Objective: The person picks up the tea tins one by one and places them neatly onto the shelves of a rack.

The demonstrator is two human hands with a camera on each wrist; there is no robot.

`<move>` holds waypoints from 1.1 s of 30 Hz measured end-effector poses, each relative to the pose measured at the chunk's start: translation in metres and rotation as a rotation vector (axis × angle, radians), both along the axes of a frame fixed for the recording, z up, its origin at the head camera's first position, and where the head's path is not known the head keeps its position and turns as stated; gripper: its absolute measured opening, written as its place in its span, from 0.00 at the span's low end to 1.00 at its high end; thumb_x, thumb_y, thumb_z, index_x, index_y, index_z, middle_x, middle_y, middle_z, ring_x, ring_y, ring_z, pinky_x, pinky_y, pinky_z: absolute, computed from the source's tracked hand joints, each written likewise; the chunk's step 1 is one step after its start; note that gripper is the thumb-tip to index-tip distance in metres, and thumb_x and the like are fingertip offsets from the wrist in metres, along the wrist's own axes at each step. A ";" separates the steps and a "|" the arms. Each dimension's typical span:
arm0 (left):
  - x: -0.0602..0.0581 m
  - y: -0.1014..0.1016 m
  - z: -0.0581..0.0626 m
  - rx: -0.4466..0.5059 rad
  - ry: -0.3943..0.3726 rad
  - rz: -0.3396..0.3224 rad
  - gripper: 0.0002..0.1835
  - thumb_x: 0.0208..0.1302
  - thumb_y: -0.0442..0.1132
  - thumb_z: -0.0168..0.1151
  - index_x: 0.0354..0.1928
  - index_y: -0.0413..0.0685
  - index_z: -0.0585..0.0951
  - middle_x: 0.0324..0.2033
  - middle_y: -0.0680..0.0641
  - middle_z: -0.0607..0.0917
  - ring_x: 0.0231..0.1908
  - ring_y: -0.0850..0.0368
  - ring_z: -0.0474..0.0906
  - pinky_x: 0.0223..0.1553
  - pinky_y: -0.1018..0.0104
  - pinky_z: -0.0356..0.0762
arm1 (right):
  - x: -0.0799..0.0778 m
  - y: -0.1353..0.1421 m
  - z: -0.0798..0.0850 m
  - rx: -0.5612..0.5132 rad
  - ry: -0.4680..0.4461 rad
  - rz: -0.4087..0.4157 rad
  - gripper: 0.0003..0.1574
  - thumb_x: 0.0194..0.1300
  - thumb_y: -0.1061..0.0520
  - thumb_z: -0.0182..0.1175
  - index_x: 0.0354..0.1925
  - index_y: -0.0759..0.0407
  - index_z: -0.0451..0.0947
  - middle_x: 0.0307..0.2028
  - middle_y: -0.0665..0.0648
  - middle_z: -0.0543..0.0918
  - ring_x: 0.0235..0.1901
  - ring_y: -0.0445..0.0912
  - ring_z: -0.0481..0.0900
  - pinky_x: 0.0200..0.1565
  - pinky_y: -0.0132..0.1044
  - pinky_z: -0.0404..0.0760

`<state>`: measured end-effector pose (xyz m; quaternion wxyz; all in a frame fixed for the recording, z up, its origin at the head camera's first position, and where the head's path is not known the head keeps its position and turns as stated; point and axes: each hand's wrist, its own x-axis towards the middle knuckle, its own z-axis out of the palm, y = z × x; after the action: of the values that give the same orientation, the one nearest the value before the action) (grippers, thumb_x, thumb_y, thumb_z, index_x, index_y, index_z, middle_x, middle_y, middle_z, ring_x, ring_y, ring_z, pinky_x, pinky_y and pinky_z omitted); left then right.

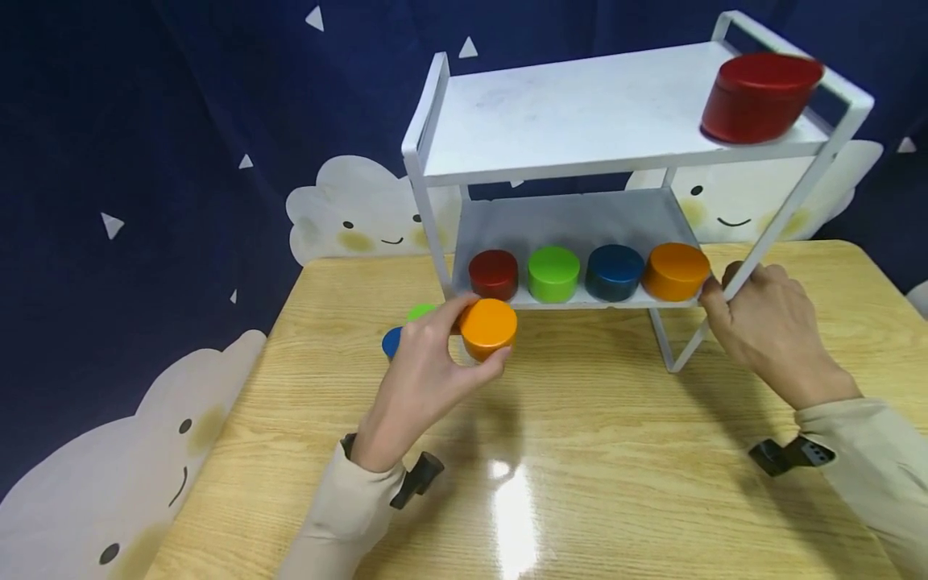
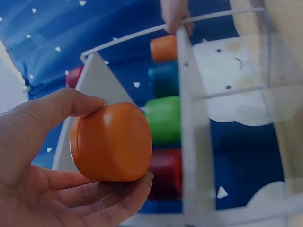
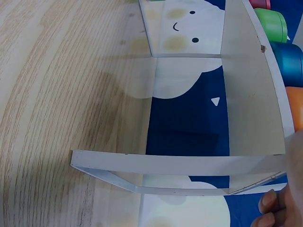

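Observation:
My left hand (image 1: pixel 424 366) holds an orange round tin (image 1: pixel 489 330) between thumb and fingers, in front of the lower left corner of a white two-tier rack (image 1: pixel 580 105). In the left wrist view the tin (image 2: pixel 113 144) is tilted, fingers beneath it and thumb on top. At the rack's right end, my right hand (image 1: pixel 772 322) grips the frame by the lower shelf. On that shelf stand a red tin (image 1: pixel 494 275), a green tin (image 1: pixel 553 275), a blue tin (image 1: pixel 615 274) and another orange tin (image 1: pixel 677 272), which sits close to my right thumb.
A larger-looking red tin (image 1: pixel 761 98) stands at the right end of the upper shelf. Behind my left hand, partly hidden, are a green lid-like top (image 1: pixel 420 311) and a blue one (image 1: pixel 391 341) on the wooden table (image 1: pixel 594 451). A dark blue curtain (image 1: pixel 145 97) hangs behind.

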<state>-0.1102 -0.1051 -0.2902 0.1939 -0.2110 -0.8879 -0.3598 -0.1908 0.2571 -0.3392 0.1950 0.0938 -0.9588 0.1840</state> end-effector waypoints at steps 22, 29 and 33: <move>-0.010 0.040 0.042 0.042 0.111 -0.172 0.23 0.52 0.43 0.71 0.47 0.36 0.79 0.39 0.46 0.84 0.37 0.59 0.79 0.40 0.78 0.75 | 0.001 -0.001 -0.001 -0.021 0.009 0.021 0.33 0.73 0.45 0.36 0.13 0.57 0.62 0.13 0.56 0.64 0.14 0.53 0.61 0.16 0.42 0.56; -0.014 0.048 0.055 0.008 0.157 -0.191 0.25 0.53 0.45 0.70 0.48 0.36 0.78 0.41 0.46 0.84 0.37 0.59 0.78 0.40 0.79 0.74 | 0.001 0.000 -0.003 -0.031 0.020 0.037 0.33 0.73 0.45 0.36 0.13 0.57 0.62 0.13 0.56 0.64 0.14 0.53 0.62 0.17 0.42 0.57; -0.014 0.053 0.064 -0.003 0.172 -0.221 0.26 0.53 0.45 0.70 0.50 0.35 0.78 0.42 0.45 0.84 0.39 0.58 0.79 0.43 0.80 0.74 | 0.001 0.000 -0.004 -0.030 0.026 0.037 0.33 0.73 0.46 0.36 0.13 0.57 0.62 0.14 0.56 0.65 0.16 0.56 0.64 0.19 0.44 0.58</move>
<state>-0.1240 -0.0517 -0.2257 0.2279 -0.3380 -0.8399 -0.3583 -0.1899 0.2568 -0.3427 0.2053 0.1108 -0.9515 0.2006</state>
